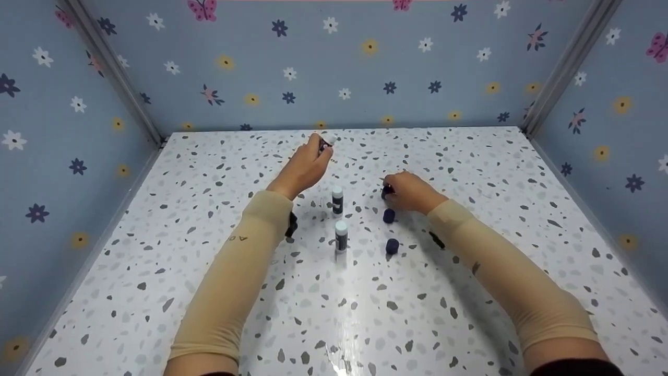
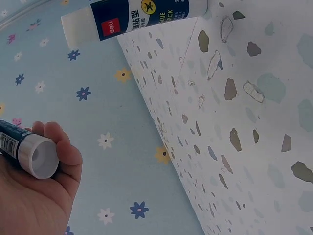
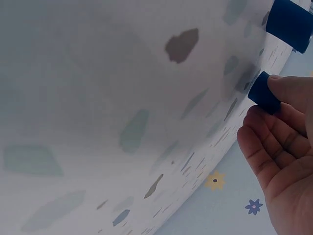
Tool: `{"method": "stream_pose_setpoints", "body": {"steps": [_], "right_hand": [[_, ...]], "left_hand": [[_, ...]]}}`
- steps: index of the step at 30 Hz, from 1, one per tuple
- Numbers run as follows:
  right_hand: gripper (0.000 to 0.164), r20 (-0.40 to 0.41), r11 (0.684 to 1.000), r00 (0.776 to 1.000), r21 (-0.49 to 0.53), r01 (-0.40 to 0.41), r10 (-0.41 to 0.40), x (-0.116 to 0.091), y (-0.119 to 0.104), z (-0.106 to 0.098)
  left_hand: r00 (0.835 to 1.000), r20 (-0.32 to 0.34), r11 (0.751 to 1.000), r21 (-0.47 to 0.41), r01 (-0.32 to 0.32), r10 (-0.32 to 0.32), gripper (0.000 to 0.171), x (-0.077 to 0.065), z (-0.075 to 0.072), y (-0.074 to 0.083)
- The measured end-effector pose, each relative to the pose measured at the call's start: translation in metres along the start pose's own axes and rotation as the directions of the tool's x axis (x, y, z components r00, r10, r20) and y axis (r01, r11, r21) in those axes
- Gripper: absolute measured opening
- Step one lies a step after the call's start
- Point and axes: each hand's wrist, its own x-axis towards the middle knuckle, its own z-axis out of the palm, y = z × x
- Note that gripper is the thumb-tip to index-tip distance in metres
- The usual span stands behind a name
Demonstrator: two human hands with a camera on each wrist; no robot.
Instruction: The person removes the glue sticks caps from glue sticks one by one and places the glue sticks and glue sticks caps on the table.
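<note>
My left hand (image 1: 302,166), the farther one, grips a dark blue glue stick (image 2: 14,142) with a white end. Toward the back of the table, that hand reaches beyond two other glue sticks. The farther standing glue stick (image 1: 337,202) and the nearer glue stick (image 1: 341,239) are upright with their white ends on top. On the right, my right hand (image 1: 415,192) pinches a dark blue cap (image 3: 264,93) between thumb and fingers, low over the table. Nearer to me lie two similar items, one blue cap (image 1: 389,215) and a second blue cap (image 1: 392,246).
The white speckled table (image 1: 339,313) has blue flowered panels at the back (image 1: 334,52), left and right. Grey metal posts (image 1: 115,73) stand at the back corners. Dark straps show at both wrists.
</note>
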Motion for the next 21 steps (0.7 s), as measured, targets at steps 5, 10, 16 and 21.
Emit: {"method": "stream_pose_setpoints", "body": {"steps": [5, 10, 16, 21], "right_hand": [[0.019, 0.002, 1.000, 1.000, 0.008, -0.007, 0.007, 0.0012, 0.0016, 0.0026], [0.012, -0.004, 1.000, 1.000, 0.023, -0.007, 0.007, 0.0026, 0.0026, 0.0052], [0.006, 0.004, 0.998, 1.000, 0.051, -0.021, 0.021, 0.0033, 0.0022, 0.0035], [0.006, 0.010, 0.999, 1.000, 0.048, -0.009, 0.008, 0.0031, 0.0024, 0.0015]], "left_hand": [[1.000, 0.011, 0.999, 0.036, 0.000, -0.001, 0.035, 0.0005, 0.0027, -0.0026], [1.000, 0.009, 0.998, 0.056, 0.010, -0.011, 0.039, 0.0006, 0.0046, -0.0057], [0.999, 0.004, 0.997, 0.069, 0.032, -0.033, 0.052, 0.0012, 0.0043, -0.0075], [0.999, -0.001, 0.997, 0.077, 0.032, -0.032, 0.046, 0.0015, 0.0046, -0.0098]]}}
